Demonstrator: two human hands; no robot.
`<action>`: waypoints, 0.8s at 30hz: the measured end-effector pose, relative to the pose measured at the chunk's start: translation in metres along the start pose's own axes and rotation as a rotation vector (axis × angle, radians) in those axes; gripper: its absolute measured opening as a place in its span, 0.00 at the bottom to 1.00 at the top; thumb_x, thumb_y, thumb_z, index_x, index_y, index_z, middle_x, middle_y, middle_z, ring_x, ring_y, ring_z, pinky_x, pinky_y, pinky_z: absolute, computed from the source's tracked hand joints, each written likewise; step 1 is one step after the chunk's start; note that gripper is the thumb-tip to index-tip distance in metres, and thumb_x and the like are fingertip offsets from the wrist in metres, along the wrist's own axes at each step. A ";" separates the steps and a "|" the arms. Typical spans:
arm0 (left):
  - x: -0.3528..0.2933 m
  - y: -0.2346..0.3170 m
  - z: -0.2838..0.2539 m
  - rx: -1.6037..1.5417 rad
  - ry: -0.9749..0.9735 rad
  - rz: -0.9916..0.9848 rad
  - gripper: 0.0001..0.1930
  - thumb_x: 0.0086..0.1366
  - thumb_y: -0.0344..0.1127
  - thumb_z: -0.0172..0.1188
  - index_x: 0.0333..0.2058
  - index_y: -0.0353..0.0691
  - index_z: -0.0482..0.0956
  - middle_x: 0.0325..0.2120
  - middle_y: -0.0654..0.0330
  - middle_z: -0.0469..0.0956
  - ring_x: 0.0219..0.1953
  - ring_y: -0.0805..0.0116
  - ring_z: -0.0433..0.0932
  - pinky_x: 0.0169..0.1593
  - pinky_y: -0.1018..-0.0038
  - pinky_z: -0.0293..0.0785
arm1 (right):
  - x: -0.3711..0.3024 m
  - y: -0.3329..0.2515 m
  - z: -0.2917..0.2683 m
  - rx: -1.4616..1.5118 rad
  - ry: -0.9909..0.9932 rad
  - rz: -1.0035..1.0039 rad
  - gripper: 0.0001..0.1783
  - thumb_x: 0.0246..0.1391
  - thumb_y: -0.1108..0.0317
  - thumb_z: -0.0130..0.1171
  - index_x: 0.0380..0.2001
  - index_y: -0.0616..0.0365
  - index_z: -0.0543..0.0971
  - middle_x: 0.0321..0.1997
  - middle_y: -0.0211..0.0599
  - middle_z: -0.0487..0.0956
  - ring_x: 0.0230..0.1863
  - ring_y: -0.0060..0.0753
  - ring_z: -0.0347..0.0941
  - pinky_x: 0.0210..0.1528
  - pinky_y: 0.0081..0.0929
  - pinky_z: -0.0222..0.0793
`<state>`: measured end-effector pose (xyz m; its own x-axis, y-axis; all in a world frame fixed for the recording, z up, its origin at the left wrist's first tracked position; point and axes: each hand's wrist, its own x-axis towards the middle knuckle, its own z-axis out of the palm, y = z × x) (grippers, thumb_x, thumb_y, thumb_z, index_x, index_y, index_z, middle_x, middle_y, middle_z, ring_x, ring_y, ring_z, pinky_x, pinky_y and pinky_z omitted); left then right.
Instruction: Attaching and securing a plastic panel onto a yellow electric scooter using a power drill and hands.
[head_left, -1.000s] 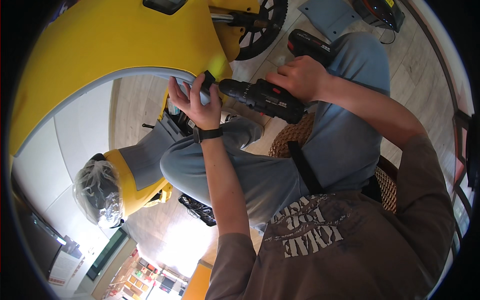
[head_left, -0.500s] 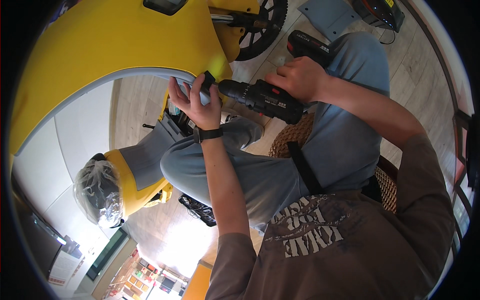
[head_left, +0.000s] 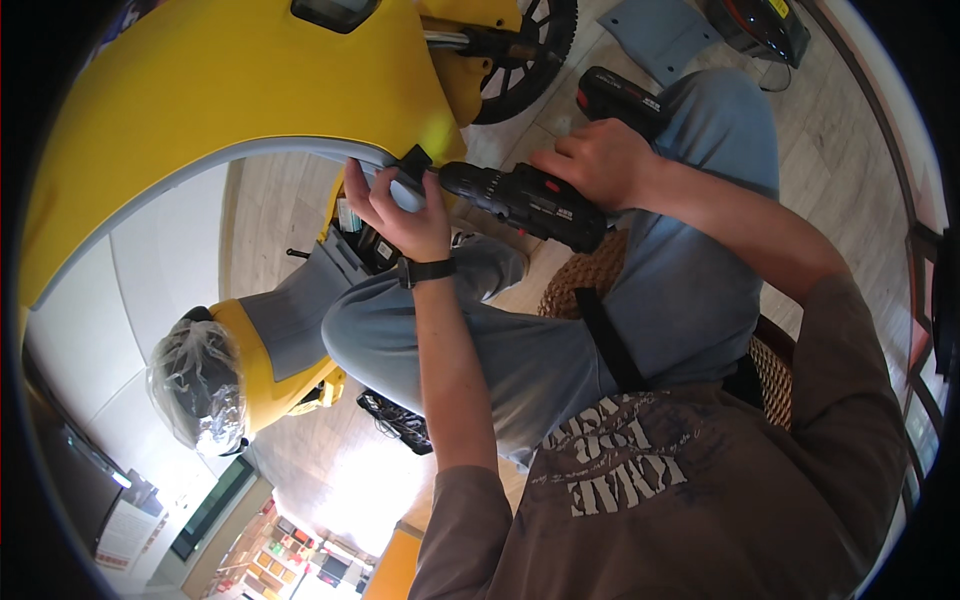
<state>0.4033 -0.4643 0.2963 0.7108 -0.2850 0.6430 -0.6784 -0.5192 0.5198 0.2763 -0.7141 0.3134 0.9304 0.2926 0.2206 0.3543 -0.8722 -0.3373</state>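
My right hand (head_left: 600, 165) is wrapped round the grip of a black cordless drill (head_left: 530, 205), with its battery pack (head_left: 620, 100) beyond the hand. The drill's nose points left at a small black block (head_left: 411, 165) on the lower edge of a yellow scooter body panel (head_left: 270, 75). Beside that block, my left hand (head_left: 405, 215) has its fingers curved and apart along the grey rim (head_left: 300, 143) of the panel. Its thumb is up by the drill's tip. Whether a bit or screw sits between drill and block is too small to tell.
A black wheel (head_left: 530, 65) stands past the panel. On the floor at the far right lie a grey plate (head_left: 660, 40) and a dark light unit (head_left: 760, 30). A plastic-wrapped part (head_left: 200, 385) tops the grey and yellow section at left. A woven stool (head_left: 585, 275) is beneath me.
My left hand has shifted slightly right and down, its fingertips drawing back from the black block, which now shows more. The drill has barely moved.
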 end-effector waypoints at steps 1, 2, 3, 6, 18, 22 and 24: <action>-0.002 0.003 0.001 -0.005 0.004 -0.012 0.26 0.48 0.23 0.72 0.46 0.40 0.72 0.60 0.45 0.62 0.64 0.42 0.63 0.63 0.52 0.64 | 0.000 0.000 0.000 0.004 0.004 -0.008 0.18 0.48 0.61 0.61 0.45 0.47 0.76 0.27 0.34 0.80 0.29 0.42 0.82 0.27 0.39 0.76; -0.004 0.008 0.002 0.018 0.037 -0.053 0.25 0.48 0.23 0.71 0.45 0.40 0.73 0.57 0.46 0.65 0.61 0.44 0.66 0.61 0.53 0.65 | 0.000 0.000 0.001 -0.022 -0.003 -0.004 0.18 0.48 0.62 0.60 0.45 0.47 0.75 0.27 0.34 0.80 0.29 0.42 0.82 0.28 0.38 0.75; -0.007 0.012 0.004 0.054 0.061 -0.091 0.23 0.48 0.23 0.71 0.44 0.39 0.73 0.53 0.47 0.68 0.57 0.47 0.68 0.58 0.55 0.66 | 0.000 0.000 0.001 -0.049 -0.023 0.003 0.18 0.48 0.62 0.60 0.45 0.47 0.75 0.27 0.34 0.80 0.29 0.42 0.82 0.28 0.38 0.75; -0.014 0.023 0.007 0.048 0.080 -0.209 0.21 0.48 0.22 0.71 0.42 0.38 0.74 0.48 0.50 0.68 0.50 0.51 0.71 0.53 0.59 0.71 | 0.000 0.001 0.002 -0.119 0.074 -0.044 0.20 0.43 0.60 0.63 0.43 0.47 0.77 0.23 0.28 0.75 0.25 0.35 0.78 0.28 0.32 0.73; -0.009 0.008 0.001 0.195 -0.003 0.011 0.36 0.45 0.20 0.74 0.55 0.44 0.74 0.48 0.48 0.67 0.44 0.51 0.75 0.45 0.61 0.77 | 0.000 -0.001 0.003 -0.025 0.090 -0.046 0.17 0.47 0.62 0.61 0.42 0.46 0.76 0.24 0.28 0.77 0.28 0.35 0.80 0.29 0.33 0.74; -0.010 0.004 0.000 0.247 0.006 0.113 0.38 0.44 0.21 0.74 0.57 0.44 0.73 0.45 0.51 0.69 0.43 0.54 0.74 0.43 0.64 0.76 | 0.000 -0.001 0.003 -0.005 0.073 -0.011 0.16 0.47 0.61 0.60 0.42 0.46 0.77 0.24 0.28 0.77 0.28 0.35 0.81 0.29 0.33 0.74; -0.011 0.002 0.001 0.271 0.007 0.151 0.38 0.44 0.21 0.73 0.57 0.43 0.73 0.44 0.52 0.70 0.42 0.56 0.74 0.41 0.66 0.76 | 0.000 -0.001 0.004 -0.009 0.083 -0.023 0.16 0.47 0.61 0.60 0.42 0.46 0.77 0.23 0.28 0.77 0.28 0.35 0.80 0.29 0.33 0.74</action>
<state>0.3943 -0.4631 0.2891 0.6035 -0.3705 0.7061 -0.7017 -0.6674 0.2495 0.2762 -0.7120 0.3104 0.9108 0.2797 0.3037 0.3746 -0.8691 -0.3230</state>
